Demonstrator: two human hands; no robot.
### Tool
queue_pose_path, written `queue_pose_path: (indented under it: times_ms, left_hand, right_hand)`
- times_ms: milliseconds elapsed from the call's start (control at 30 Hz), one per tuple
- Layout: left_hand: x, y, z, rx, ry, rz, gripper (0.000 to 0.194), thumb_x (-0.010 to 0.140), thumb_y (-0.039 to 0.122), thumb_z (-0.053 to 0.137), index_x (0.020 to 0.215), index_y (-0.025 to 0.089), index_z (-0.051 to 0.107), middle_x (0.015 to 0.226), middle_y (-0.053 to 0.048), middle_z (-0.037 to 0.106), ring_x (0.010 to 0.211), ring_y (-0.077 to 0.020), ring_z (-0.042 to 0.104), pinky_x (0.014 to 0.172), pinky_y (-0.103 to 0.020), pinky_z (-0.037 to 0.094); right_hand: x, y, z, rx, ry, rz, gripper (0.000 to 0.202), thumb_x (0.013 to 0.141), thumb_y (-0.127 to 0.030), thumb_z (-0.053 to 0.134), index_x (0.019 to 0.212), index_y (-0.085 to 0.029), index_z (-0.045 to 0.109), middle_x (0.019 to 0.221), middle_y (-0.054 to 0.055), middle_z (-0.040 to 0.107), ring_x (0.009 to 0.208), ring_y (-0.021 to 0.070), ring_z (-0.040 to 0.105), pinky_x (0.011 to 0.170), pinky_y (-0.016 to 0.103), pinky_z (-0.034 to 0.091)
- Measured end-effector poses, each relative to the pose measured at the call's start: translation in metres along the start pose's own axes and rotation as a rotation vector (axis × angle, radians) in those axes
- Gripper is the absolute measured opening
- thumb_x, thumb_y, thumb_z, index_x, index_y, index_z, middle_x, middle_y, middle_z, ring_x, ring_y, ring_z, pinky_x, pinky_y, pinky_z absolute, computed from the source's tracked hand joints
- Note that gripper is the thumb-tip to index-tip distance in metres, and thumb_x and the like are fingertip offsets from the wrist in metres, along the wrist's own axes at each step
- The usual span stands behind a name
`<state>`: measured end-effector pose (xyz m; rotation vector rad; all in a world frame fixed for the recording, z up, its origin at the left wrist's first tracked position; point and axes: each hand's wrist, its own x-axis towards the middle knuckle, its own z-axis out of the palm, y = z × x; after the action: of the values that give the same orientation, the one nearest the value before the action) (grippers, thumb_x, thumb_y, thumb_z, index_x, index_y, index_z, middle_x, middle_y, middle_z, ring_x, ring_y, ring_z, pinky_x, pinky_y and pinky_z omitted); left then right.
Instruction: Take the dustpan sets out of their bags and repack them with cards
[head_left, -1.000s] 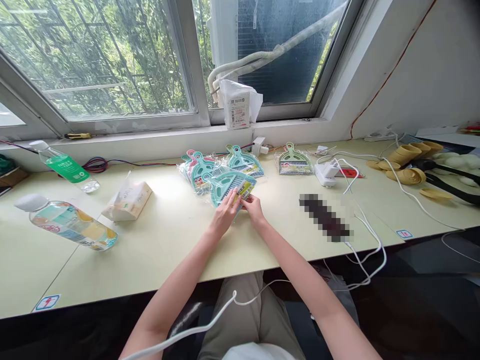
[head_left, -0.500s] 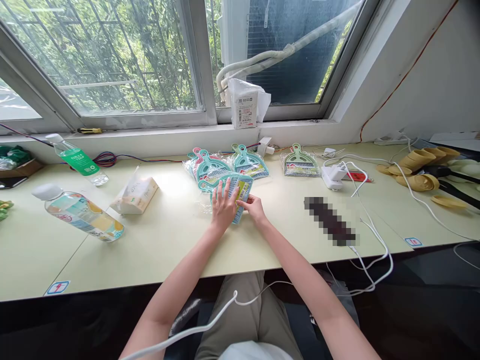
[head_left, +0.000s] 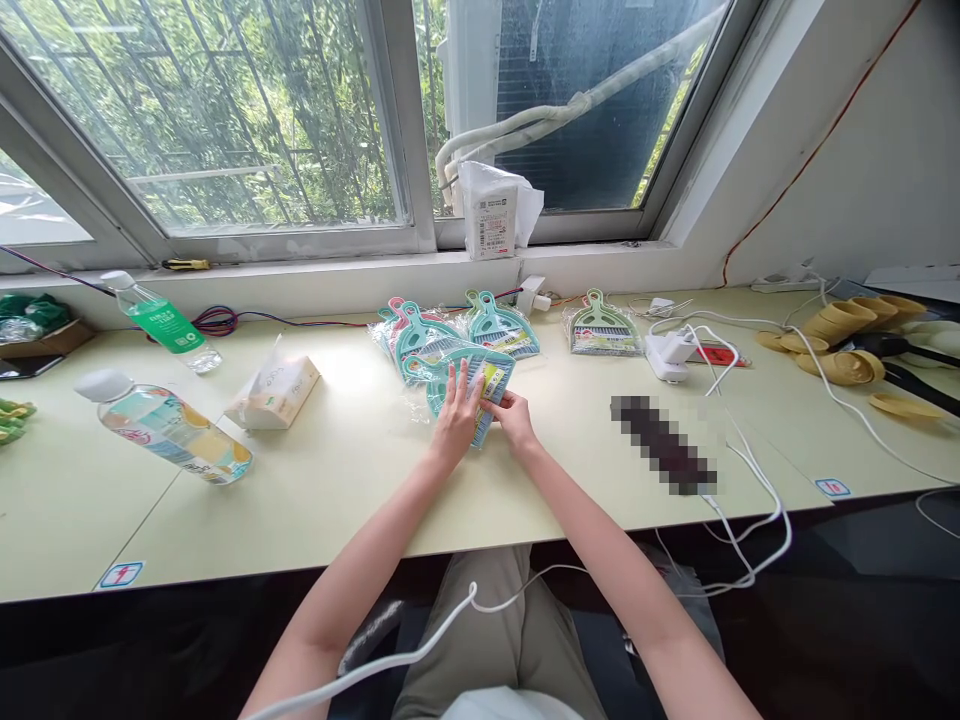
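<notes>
A teal mini dustpan-and-brush set (head_left: 491, 385) with a printed label lies tilted on the table in front of me, in clear wrapping. My left hand (head_left: 456, 418) rests on top of it, fingers stretched out over the brush bristles and label. At its right edge, my right hand (head_left: 514, 415) is closed, pinching the set between thumb and fingers. Just behind are more wrapped sets: a teal one with pink behind it (head_left: 420, 330), and a teal one with green behind it (head_left: 499, 328). A green set (head_left: 600, 325) lies farther right.
To the left are a drink bottle (head_left: 176, 430), a green-labelled bottle (head_left: 169, 325) and a tissue pack (head_left: 277, 395). Chargers (head_left: 670, 355) with white cables, a pixelated dark object (head_left: 664, 445) and yellowish cups (head_left: 840, 320) are on the right. A white cable (head_left: 390, 660) crosses my lap.
My hands and the teal set have shifted slightly right in view, along with a small camera movement. My left fingers are closer together than before; the right hand keeps its pinch.
</notes>
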<state>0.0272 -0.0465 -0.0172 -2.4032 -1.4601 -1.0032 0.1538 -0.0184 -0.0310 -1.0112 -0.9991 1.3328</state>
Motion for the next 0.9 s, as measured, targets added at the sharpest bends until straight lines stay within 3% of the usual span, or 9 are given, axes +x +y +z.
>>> queue_pose_path:
  times_ms: [167,367,433,500,567,633,700,800,900]
  left_hand:
    - [-0.001,0.003,-0.004,-0.108,-0.069,0.096,0.080,0.082,-0.008,0.029,0.149,0.031,0.011,0.155,-0.004,-0.015,0.142,-0.0301,0.000,0.099,-0.042,0.045]
    - [-0.002,0.011,0.001,-0.143,-0.149,0.322,0.083,0.081,-0.009,0.029,0.149,0.033,0.008,0.156,-0.006,-0.014,0.143,-0.0277,0.004,0.104,-0.039,0.040]
    - [-0.001,0.013,0.002,-0.178,-0.060,0.313,0.078,0.085,-0.003,0.033,0.148,0.036,0.009,0.157,-0.005,-0.010,0.143,-0.0273,0.004,0.110,-0.046,0.030]
    - [0.001,0.012,-0.001,-0.232,0.159,0.122,0.073,0.090,0.010,0.041,0.148,0.036,0.005,0.158,-0.005,-0.006,0.143,-0.0274,0.000,0.113,-0.052,0.019]
    - [0.005,0.009,-0.006,-0.350,0.369,-0.208,0.079,0.090,0.025,0.049,0.148,0.034,-0.004,0.158,-0.007,-0.006,0.144,-0.0268,-0.001,0.114,-0.051,0.015]
    - [0.009,0.004,-0.010,-0.597,0.410,-0.510,0.085,0.089,0.034,0.053,0.147,0.031,-0.008,0.157,-0.010,-0.001,0.144,-0.0262,0.009,0.113,-0.046,0.024]
    - [0.011,0.001,-0.009,-0.949,0.247,-0.666,0.079,0.087,0.039,0.054,0.147,0.029,0.004,0.155,-0.013,0.017,0.139,-0.0276,0.028,0.107,-0.044,0.035]
    - [0.008,0.004,0.001,-1.383,-0.079,-0.732,0.062,0.084,0.040,0.060,0.137,0.022,0.033,0.139,-0.013,0.047,0.124,-0.0279,0.049,0.099,-0.044,0.044]
    - [0.006,0.011,0.011,-1.549,-0.212,-0.774,0.055,0.081,0.038,0.063,0.129,0.022,0.042,0.137,-0.012,0.049,0.119,-0.0252,0.053,0.099,-0.042,0.044]
  right_hand:
    - [0.001,-0.002,-0.003,-0.017,0.049,-0.003,0.042,0.053,-0.039,0.078,0.084,-0.014,0.067,0.080,0.007,0.072,0.070,0.0192,0.065,0.060,0.029,0.054]
    - [-0.002,-0.001,-0.003,-0.025,0.125,-0.019,0.040,0.053,-0.040,0.079,0.079,-0.014,0.065,0.083,0.008,0.071,0.077,0.0209,0.065,0.064,0.029,0.053]
    - [-0.004,-0.002,-0.004,0.057,0.161,-0.015,0.041,0.053,-0.039,0.080,0.082,-0.014,0.065,0.089,0.008,0.072,0.082,0.0216,0.066,0.067,0.030,0.054]
    - [-0.004,-0.003,-0.005,0.158,0.182,-0.012,0.042,0.053,-0.037,0.081,0.085,-0.014,0.065,0.094,0.009,0.071,0.085,0.0221,0.066,0.070,0.031,0.056]
    - [-0.004,-0.005,-0.006,0.218,0.189,-0.006,0.042,0.053,-0.034,0.082,0.085,-0.014,0.064,0.096,0.010,0.071,0.086,0.0226,0.067,0.072,0.032,0.057]
    - [-0.004,-0.005,-0.005,0.229,0.178,0.005,0.041,0.054,-0.033,0.082,0.085,-0.014,0.064,0.098,0.010,0.071,0.087,0.0231,0.067,0.073,0.034,0.058]
    - [-0.003,-0.004,-0.004,0.221,0.161,0.007,0.040,0.055,-0.033,0.082,0.086,-0.015,0.064,0.099,0.011,0.071,0.088,0.0238,0.068,0.074,0.035,0.059]
    - [-0.003,-0.002,-0.004,0.227,0.199,-0.019,0.039,0.055,-0.034,0.082,0.085,-0.015,0.063,0.096,0.011,0.071,0.090,0.0252,0.067,0.076,0.036,0.059]
    - [-0.001,-0.003,-0.007,0.252,0.278,-0.045,0.039,0.055,-0.034,0.081,0.083,-0.015,0.063,0.094,0.011,0.072,0.093,0.0265,0.067,0.078,0.037,0.058]
